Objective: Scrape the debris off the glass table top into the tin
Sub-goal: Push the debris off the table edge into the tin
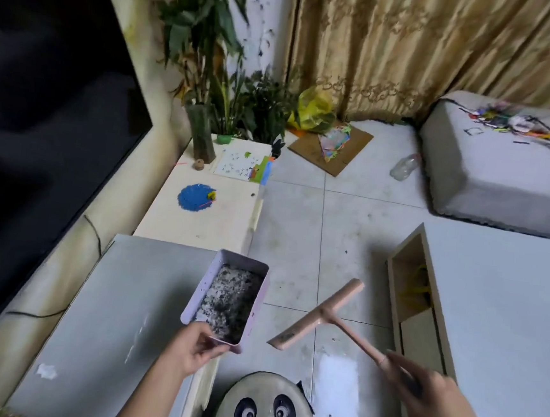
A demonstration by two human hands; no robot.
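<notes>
Our left hand (193,344) pinches tin (257,310) by near end, level at surface (110,293) edge to catch debris (229,299) | right hand (430,398) grips scraper (317,315) handle, blade aloft, likely lining up a pass.

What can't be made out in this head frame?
- Head view: the right hand is motion-blurred, so its finger placement on the scraper handle is unclear.
- The left hand covers the near corner of the tin.
- The glass table top: the bottom frame edge cuts it off; fine debris is too small to judge.
- Items on the sofa: blurred.
</notes>
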